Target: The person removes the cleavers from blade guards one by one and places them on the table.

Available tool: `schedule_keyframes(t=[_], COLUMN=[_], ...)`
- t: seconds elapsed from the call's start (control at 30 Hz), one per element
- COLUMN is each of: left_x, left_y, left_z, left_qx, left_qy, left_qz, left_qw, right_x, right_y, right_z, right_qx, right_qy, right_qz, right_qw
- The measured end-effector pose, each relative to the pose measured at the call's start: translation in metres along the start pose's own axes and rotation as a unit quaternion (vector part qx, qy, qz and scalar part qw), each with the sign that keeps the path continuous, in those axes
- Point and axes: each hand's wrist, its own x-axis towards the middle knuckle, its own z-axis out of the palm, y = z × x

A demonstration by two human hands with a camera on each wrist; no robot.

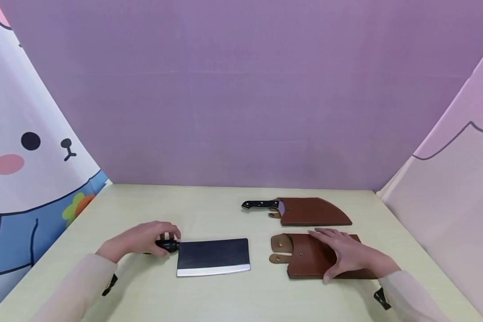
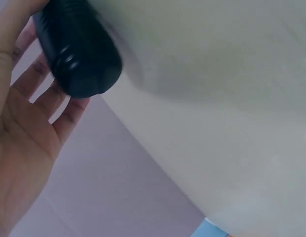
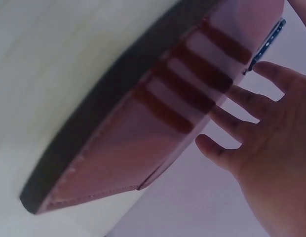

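Observation:
A cleaver (image 1: 213,256) with a dark blade and bright cutting edge lies flat, its black handle (image 2: 79,54) toward my left hand (image 1: 150,237). That hand arches over the handle, thumb on the near side and fingers on the far side. The left wrist view shows gaps between these fingers. My right hand (image 1: 348,255) spreads over a brown leather knife sheath (image 1: 306,264), thumb at its near edge and fingers along its far edge. Two tan straps, one of them a snap strap (image 1: 280,258), stick out at the sheath's left end.
Behind the sheath lies a second knife with a black handle (image 1: 260,204), its blade mostly inside another brown leather sheath (image 1: 314,212). The pale table (image 1: 209,299) meets a purple backdrop (image 1: 241,112) at the back. Printed panels stand at the left and right.

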Motion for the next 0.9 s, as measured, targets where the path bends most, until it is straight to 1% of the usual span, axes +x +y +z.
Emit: schedule_keyframes(t=[0.13, 0.23, 0.33, 0.43, 0.63, 0.67, 0.83, 0.9], left_x=[0.002, 0.005, 0.009, 0.014, 0.028, 0.030, 0.042, 0.047], left_y=[0.006, 0.009, 0.012, 0.014, 0.020, 0.021, 0.027, 0.030], left_z=[-0.007, -0.011, -0.011, -0.008, 0.002, 0.003, 0.011, 0.014], left_qx=[-0.007, -0.001, 0.004, 0.004, -0.010, -0.011, -0.008, -0.002], left_qy=[-0.007, -0.004, 0.002, 0.010, 0.020, 0.023, 0.033, 0.037], left_qz=[-0.024, -0.028, -0.030, -0.022, -0.024, -0.021, -0.014, -0.016], left_qw=[0.9997, 0.9996, 0.9995, 0.9997, 0.9994, 0.9995, 0.9993, 0.9992], right_x=[0.002, 0.004, 0.007, 0.009, 0.013, 0.014, 0.018, 0.020], right_y=[0.001, 0.004, 0.006, 0.007, 0.009, 0.009, 0.013, 0.014], right_z=[-0.004, -0.006, -0.007, -0.008, -0.009, -0.009, -0.010, -0.010], right_qx=[-0.005, -0.014, -0.020, -0.023, -0.023, -0.024, -0.026, -0.024], right_qy=[0.021, 0.042, 0.059, 0.066, 0.077, 0.079, 0.089, 0.090], right_qz=[-0.015, -0.021, -0.021, -0.016, -0.002, 0.000, 0.009, 0.016], right_qw=[0.9997, 0.9988, 0.9979, 0.9974, 0.9968, 0.9966, 0.9956, 0.9956])
